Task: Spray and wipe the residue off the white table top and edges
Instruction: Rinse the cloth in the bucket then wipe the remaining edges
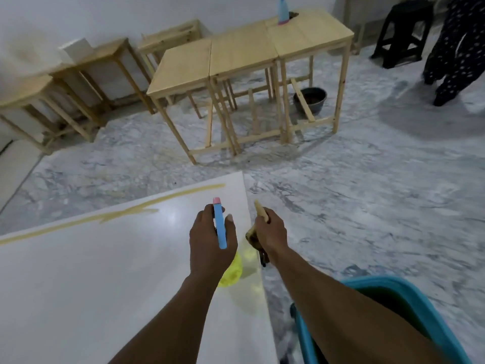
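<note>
- Our left grip (212,240) is wrapped around the neck of the spray bottle (220,227), fingers on one side of the blue trigger head and thumb on the other, so it is clamped on the bottle. The pink-tipped nozzle points toward the far edge of the counter.
- The bottle's yellow, see-through body (232,273) hangs below that hand, close over the counter near its right edge; we cannot tell whether its base touches the surface.
- Our right grip (270,232) is closed around a tan wiping cloth (259,211), bunched so that one end sticks up past the fingers. It sits just off the right edge of the counter, over the floor.
- The white counter (105,285) fills the lower left of the view. A yellowish residue streak (126,212) runs along its far edge, with a smeared patch partway along, well apart from both hands.
- We judge this to be the spraying step: the nozzle is aimed at the streak and the cloth is held ready.
- Next we would need to carry the nozzle closer to the streak, squeeze the trigger, then bring the cloth across onto the counter and rub along the far edge.
- A blue tub (420,303) stands on the floor beside the right edge, under our right forearm.
</note>
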Demonstrator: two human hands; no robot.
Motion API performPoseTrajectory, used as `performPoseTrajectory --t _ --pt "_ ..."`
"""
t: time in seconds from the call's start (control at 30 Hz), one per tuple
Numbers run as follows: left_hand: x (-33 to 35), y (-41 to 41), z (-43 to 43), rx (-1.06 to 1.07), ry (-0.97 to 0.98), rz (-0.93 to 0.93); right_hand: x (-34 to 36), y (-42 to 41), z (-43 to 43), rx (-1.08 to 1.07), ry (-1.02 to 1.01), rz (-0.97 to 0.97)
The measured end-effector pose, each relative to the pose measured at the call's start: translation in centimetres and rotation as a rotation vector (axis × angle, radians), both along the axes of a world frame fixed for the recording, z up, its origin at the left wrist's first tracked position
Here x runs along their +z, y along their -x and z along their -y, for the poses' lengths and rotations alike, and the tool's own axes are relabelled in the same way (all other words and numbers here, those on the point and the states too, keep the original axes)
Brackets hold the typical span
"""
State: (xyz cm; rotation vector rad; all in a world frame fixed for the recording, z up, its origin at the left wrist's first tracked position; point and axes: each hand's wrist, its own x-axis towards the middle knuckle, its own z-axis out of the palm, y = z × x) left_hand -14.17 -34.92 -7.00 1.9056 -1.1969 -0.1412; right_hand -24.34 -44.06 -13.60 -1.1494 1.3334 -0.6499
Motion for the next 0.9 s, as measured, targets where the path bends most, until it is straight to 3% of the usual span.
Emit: performPoseTrajectory --t 0.13,0.37,0.6,0.9 --pt "-1.7 -3.2 5.0 -0.016 0.059 0.014 -2.5 -6.4 6.4 0.011 0.210 -0.024" --pt "-4.1 -7.1 9.3 -0.032 0.100 0.016 -7.6 -13.6 15.8 0.327 0.420 -0.226" --pt "-5.4 -7.9 9.4 0.061 0.151 -0.101 -9.4 -14.6 16.9 0.268 0.405 -0.268" --pt "-4.5 -7.7 8.5 0.081 0.072 -0.081 -9.2 -11.5 12.6 0.252 0.343 -0.250"
